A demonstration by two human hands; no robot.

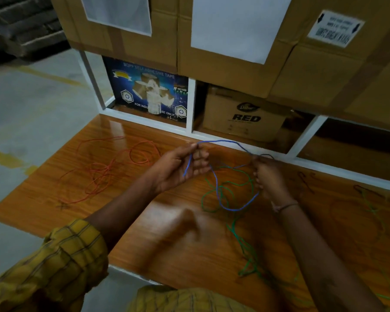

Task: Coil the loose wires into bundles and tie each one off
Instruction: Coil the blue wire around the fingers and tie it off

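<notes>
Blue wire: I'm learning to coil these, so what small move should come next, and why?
Probably draw the right hand toward the left hand to lay a first loop. The blue wire spans both hands, held by each, and its slack hangs uncoiled, crossing the green wire on the table.

A glossy wooden tabletop (144, 154) backs onto a white shelf frame (190, 104) — in it a blue adhesive-tape carton (144, 91) and a brown box marked RED (245, 113). Taped cardboard cartons (223, 70) sit stacked above — grey concrete floor (32, 104) left.
</notes>
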